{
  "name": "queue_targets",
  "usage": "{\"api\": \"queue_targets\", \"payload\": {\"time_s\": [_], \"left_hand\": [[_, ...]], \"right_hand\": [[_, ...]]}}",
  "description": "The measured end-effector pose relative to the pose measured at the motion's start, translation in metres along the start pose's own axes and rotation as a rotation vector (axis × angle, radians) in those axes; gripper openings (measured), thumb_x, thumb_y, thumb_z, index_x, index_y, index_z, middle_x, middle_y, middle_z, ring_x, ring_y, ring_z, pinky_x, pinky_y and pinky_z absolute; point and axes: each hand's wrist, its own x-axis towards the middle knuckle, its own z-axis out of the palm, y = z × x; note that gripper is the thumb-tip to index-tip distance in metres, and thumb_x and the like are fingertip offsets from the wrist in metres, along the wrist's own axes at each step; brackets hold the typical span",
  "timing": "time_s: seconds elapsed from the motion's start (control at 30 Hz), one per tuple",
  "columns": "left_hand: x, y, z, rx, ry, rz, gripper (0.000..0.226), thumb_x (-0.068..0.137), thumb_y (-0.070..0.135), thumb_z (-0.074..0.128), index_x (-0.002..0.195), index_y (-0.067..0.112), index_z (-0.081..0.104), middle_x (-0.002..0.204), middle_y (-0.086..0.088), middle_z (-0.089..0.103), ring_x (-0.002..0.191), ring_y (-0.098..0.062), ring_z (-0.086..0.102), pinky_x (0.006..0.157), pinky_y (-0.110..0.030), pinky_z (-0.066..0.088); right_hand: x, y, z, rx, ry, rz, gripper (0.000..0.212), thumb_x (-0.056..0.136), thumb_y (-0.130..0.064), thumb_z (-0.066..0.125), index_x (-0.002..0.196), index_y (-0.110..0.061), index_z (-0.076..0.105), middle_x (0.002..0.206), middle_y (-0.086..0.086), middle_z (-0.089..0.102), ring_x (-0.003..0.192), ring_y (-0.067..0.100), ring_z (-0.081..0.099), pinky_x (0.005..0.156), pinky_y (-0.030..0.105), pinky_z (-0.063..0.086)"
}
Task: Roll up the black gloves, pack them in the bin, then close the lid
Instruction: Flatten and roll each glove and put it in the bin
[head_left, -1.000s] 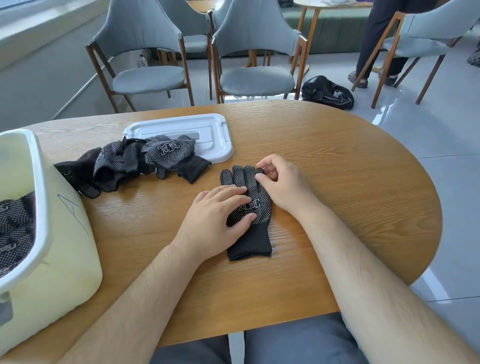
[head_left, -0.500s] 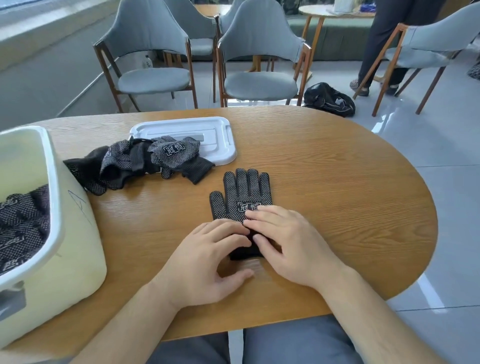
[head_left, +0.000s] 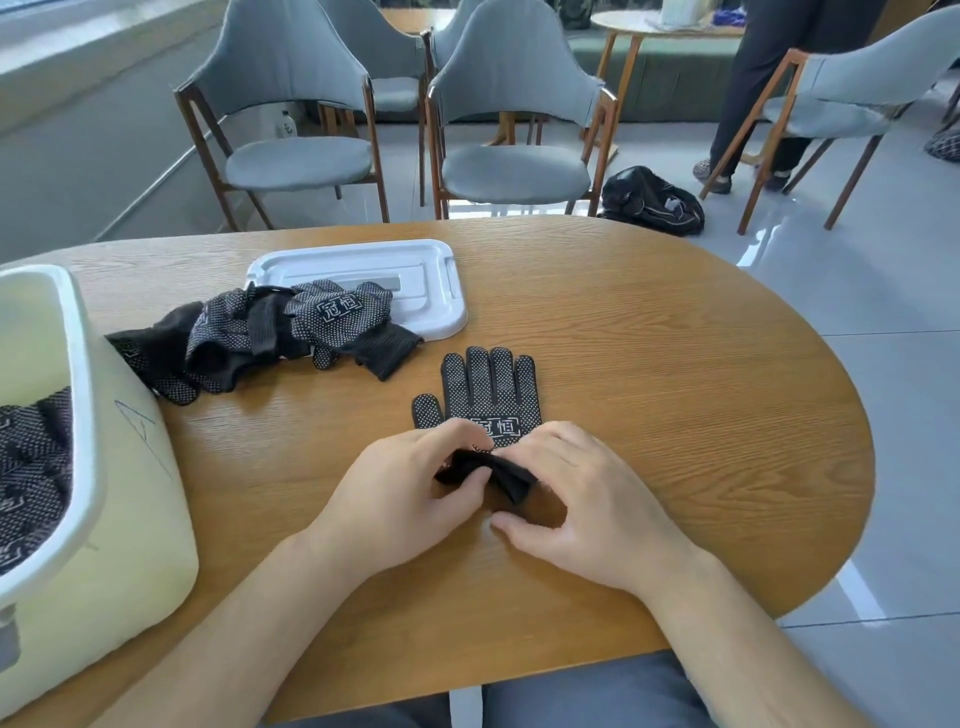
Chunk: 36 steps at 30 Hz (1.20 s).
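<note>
A black dotted glove (head_left: 485, 389) lies flat on the wooden table (head_left: 649, 374), fingers pointing away from me. Its cuff end is lifted and folded over toward the palm. My left hand (head_left: 400, 488) pinches the left side of that folded cuff. My right hand (head_left: 582, 499) pinches its right side. A heap of several more black gloves (head_left: 270, 332) lies to the left, partly on the white lid (head_left: 415, 280). The pale bin (head_left: 88, 467) stands at the left edge with rolled gloves (head_left: 31, 467) inside.
Grey chairs (head_left: 509, 156) with wooden legs stand beyond the table's far edge. A black bag (head_left: 649, 200) lies on the floor. A person's legs (head_left: 748, 104) are at the back right by a small round table (head_left: 665, 26).
Both hands slid from the glove's palm down to its cuff, then lifted the cuff and folded it over. The glove's fingers and thumb came into full view.
</note>
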Motion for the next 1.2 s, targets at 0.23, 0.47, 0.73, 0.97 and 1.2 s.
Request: {"api": "queue_targets", "payload": {"time_s": [0.23, 0.47, 0.73, 0.97, 1.2], "left_hand": [[-0.001, -0.009, 0.006, -0.136, 0.029, -0.020, 0.032, 0.087, 0.046, 0.069, 0.113, 0.029, 0.062, 0.102, 0.023, 0.065, 0.089, 0.005, 0.059, 0.079, -0.012, 0.046], [0.004, -0.011, 0.008, -0.233, 0.114, -0.133, 0.027, 0.092, 0.010, 0.072, 0.112, 0.025, 0.062, 0.096, 0.025, 0.059, 0.082, -0.005, 0.061, 0.075, -0.005, 0.041], [0.007, -0.024, 0.017, -0.137, 0.157, -0.061, 0.018, 0.087, -0.003, 0.071, 0.088, 0.015, 0.069, 0.111, 0.006, 0.052, 0.095, -0.009, 0.058, 0.074, -0.020, 0.050], [-0.002, -0.028, 0.013, 0.084, 0.076, 0.083, 0.025, 0.094, 0.027, 0.063, 0.113, 0.018, 0.075, 0.119, 0.012, 0.066, 0.112, -0.016, 0.057, 0.096, -0.031, 0.045], [-0.003, -0.030, 0.009, 0.121, 0.016, 0.052, 0.032, 0.094, 0.040, 0.061, 0.119, 0.022, 0.070, 0.122, 0.016, 0.064, 0.116, -0.013, 0.057, 0.092, -0.039, 0.050]], "right_hand": [[0.020, 0.016, -0.002, 0.172, 0.047, 0.030, 0.022, 0.098, -0.039, 0.062, 0.106, -0.022, 0.073, 0.095, -0.014, 0.068, 0.095, 0.010, 0.062, 0.078, 0.036, 0.054], [0.024, 0.011, 0.010, 0.146, 0.176, 0.119, 0.026, 0.096, -0.026, 0.069, 0.122, -0.026, 0.070, 0.101, -0.025, 0.062, 0.090, -0.008, 0.052, 0.084, 0.007, 0.040], [0.026, 0.014, 0.017, 0.106, 0.153, 0.140, 0.007, 0.097, -0.016, 0.068, 0.098, -0.022, 0.071, 0.114, -0.010, 0.054, 0.082, 0.005, 0.055, 0.069, 0.019, 0.043], [0.011, 0.011, 0.008, -0.102, 0.044, 0.059, 0.039, 0.089, -0.036, 0.063, 0.125, -0.025, 0.071, 0.128, -0.017, 0.061, 0.119, 0.014, 0.053, 0.096, 0.035, 0.047], [0.011, 0.011, 0.010, -0.062, 0.091, 0.139, 0.029, 0.098, -0.033, 0.056, 0.123, -0.030, 0.070, 0.128, -0.022, 0.065, 0.123, 0.009, 0.053, 0.098, 0.038, 0.046]]}}
